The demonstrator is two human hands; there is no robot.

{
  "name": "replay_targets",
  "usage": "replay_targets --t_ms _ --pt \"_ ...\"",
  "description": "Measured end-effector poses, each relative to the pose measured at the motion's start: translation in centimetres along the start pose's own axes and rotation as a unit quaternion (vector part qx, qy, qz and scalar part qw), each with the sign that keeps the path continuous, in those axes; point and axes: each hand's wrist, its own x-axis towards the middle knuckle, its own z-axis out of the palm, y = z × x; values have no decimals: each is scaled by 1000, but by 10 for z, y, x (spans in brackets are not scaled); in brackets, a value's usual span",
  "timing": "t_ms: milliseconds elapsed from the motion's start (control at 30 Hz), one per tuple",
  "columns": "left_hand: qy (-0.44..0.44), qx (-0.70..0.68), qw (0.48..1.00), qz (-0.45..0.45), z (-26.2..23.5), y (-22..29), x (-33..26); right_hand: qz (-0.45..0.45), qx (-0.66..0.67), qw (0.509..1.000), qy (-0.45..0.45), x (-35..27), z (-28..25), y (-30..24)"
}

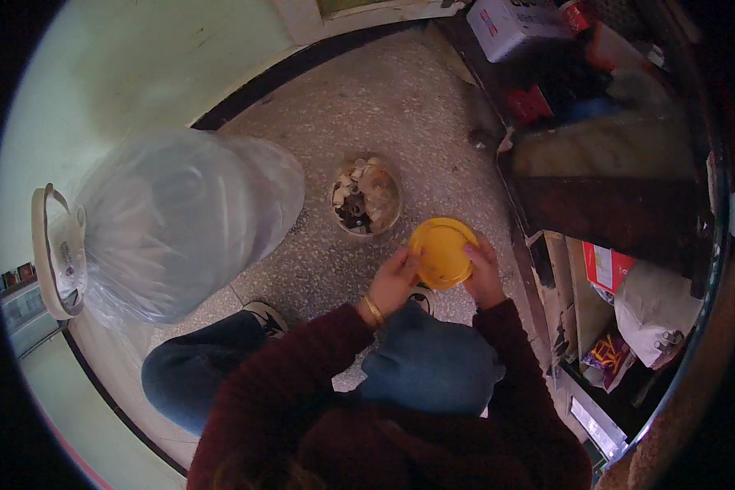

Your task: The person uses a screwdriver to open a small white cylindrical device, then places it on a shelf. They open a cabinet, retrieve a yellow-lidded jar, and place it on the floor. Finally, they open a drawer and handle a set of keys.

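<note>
From the head view, here is the yellow lid, held up between two hands in front of the knees; the left hand is clamped on its left edge, the right hand on its right edge, fingers curling over the rim on both sides; the far and near stretches of rim lie bare between them.

It looks like thin moulded plastic, so I'd call it light in the hand; fairly stiff across the disc, with perhaps a little flex at the lip; the broad face looks smooth and could slide under a flat fingertip, though nothing about it suggests it is fragile; the raised rim is the place to grip, and two opposite sides, just as these hands have it, look the steadiest choice.

As for direction, it is round, so there is no long axis to speak of and no end that points anywhere; one broad face turns up toward the wearer's head, but the exact tilt is hard to judge through this lens.

Ahead of the left hand and slightly to its left, apart from the lid, a round container of white and dark pieces sits on the floor; well off to the left hand's left bulges a big clear plastic bag.
</note>
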Motion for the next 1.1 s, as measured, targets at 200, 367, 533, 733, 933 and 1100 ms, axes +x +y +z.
replay_targets --t_ms 200,367,533,733,933,1100 --pt "125 433 870 201 -38 32 6 -211 -558 801 57 2 -40 24" --pt "253 548 784 143 -53 83 54 -350 -746 566 -34 12 -38 47" --pt "236 561 784 121 -58 87 82 -347 -745 570 12 13 -34 50" --pt "152 410 861 260 -89 79 73 -311 -704 636 51 17 -40 40" --pt "57 210 936 276 -117 68 58 -203 -502 823 171 17 -31 26" --pt "70 -211 957 188 -119 63 42 -199 -293 921 164 18 -21 14"
